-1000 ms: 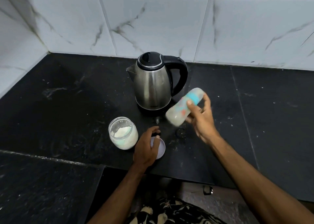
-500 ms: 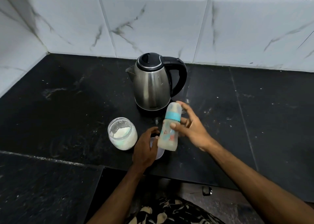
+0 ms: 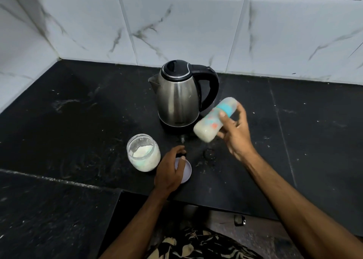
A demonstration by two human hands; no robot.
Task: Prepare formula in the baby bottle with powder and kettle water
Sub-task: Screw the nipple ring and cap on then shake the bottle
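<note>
Right hand (image 3: 234,133) grasps the tilted baby bottle (image 3: 213,121) — print blurred, unreadable — left hand (image 3: 170,171) rests relaxed on lid (image 3: 187,170).

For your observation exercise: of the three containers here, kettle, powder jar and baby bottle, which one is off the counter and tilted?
The baby bottle, gripped in the right hand; the kettle and powder jar stand upright on the counter.

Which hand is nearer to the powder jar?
Left. The left hand rests on the lid just beside the powder jar; the right hand holds the baby bottle farther away.
</note>
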